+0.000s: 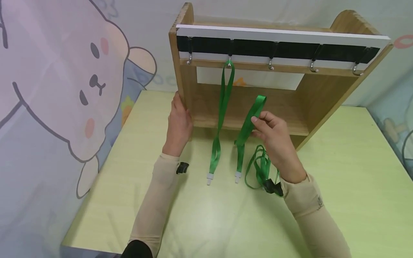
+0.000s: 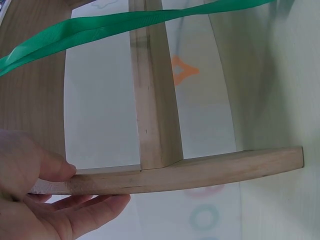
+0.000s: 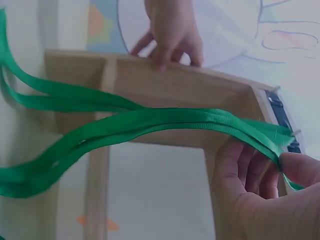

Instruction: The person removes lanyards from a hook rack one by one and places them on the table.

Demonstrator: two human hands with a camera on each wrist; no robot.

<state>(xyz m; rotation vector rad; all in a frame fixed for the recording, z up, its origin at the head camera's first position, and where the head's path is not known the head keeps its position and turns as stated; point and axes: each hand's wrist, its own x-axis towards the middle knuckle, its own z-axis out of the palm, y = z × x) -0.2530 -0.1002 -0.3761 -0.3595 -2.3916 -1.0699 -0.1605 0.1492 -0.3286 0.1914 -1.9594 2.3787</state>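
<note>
My left hand (image 1: 179, 122) grips the left side panel of a wooden shelf (image 1: 326, 96). In the left wrist view the thumb lies on the inner face of the panel (image 2: 220, 167) and the fingers on the outer. My right hand (image 1: 279, 143) pinches a green lanyard (image 1: 246, 125) near its upper loop, in front of the shelf. Its white clip (image 1: 238, 176) hangs at the bottom. A second green lanyard (image 1: 222, 104) hangs from the second metal hook (image 1: 229, 59) from the left. On the table, partly behind my right wrist, lies a heap of green lanyard (image 1: 262, 166).
A black and white strip (image 1: 251, 46) with several metal hooks runs along the shelf's upper front; the rightmost hook (image 1: 356, 70) bears nothing. The shelf stands on a pale green table (image 1: 361, 172). A cartoon-printed cloth (image 1: 64, 82) hangs at the left and back.
</note>
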